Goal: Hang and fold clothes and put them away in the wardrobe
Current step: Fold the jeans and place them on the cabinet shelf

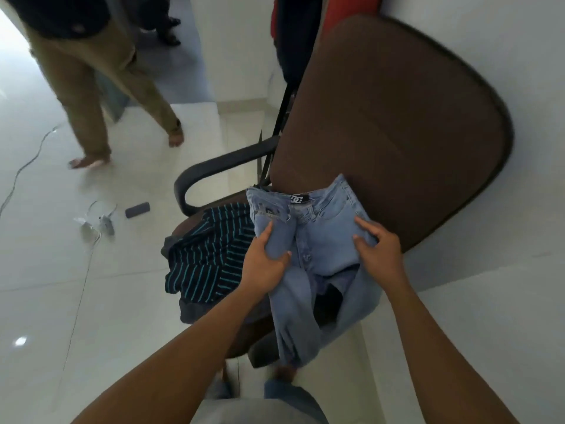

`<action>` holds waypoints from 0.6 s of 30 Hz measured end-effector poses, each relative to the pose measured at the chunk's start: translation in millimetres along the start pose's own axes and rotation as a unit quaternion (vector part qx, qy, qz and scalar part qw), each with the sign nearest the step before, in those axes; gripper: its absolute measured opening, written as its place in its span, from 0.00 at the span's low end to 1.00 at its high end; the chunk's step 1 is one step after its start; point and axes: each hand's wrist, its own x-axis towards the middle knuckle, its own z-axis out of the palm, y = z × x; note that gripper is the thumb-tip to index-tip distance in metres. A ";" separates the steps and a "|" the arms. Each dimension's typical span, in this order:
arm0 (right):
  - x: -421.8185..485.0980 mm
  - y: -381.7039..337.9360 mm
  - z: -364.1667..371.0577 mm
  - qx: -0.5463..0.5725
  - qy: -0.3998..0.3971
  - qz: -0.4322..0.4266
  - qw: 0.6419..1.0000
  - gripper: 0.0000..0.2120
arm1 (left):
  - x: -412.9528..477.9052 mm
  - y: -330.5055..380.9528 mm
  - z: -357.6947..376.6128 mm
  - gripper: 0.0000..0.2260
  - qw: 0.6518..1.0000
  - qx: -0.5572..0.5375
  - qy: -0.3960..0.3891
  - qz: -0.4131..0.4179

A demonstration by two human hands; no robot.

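Light blue jeans (321, 221) hang in front of a brown office chair (397, 117), waistband up, legs drooping toward the floor. My left hand (264, 261) grips the jeans' left side just below the waistband. On the right side, my right hand (377, 249) grips the denim with curled fingers. A dark shirt with teal stripes (208, 258) lies crumpled on the chair seat, left of the jeans.
The chair's black armrest (220, 163) juts left. A person in khaki trousers (91, 87) stands barefoot at the upper left. A dark phone (137, 210), a grey adapter (105, 223) and a cable (18, 172) lie on the white tile floor. Red and dark clothes (293, 26) hang behind the chair.
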 end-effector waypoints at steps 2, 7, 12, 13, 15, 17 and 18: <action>-1.6 -28.2 -13.5 0.013 0.038 -0.034 0.999 0.18 | 8.3 26.2 -10.7 0.33 0.997 0.041 -0.006 0.071; -12.2 -102.3 -36.0 0.005 0.144 -0.136 0.980 0.16 | 25.7 104.6 -50.7 0.30 0.973 0.064 0.002 0.222; -34.0 -184.5 -46.3 0.041 0.234 -0.144 0.961 0.14 | 34.9 174.6 -95.2 0.29 0.936 0.022 -0.023 0.351; -40.9 -203.0 -47.6 0.064 0.241 -0.130 0.960 0.14 | 33.5 189.1 -103.7 0.29 0.927 0.013 -0.030 0.374; -56.5 -238.1 -51.0 0.114 0.231 -0.092 0.962 0.17 | 29.3 216.4 -120.4 0.27 0.908 -0.010 -0.047 0.417; -74.1 -271.2 -52.6 0.164 0.178 -0.040 0.969 0.19 | 24.1 240.1 -135.9 0.25 0.889 -0.039 -0.060 0.451; -82.7 -284.1 -52.7 0.181 0.159 -0.015 0.970 0.20 | 20.3 250.8 -143.3 0.25 0.881 -0.051 -0.066 0.466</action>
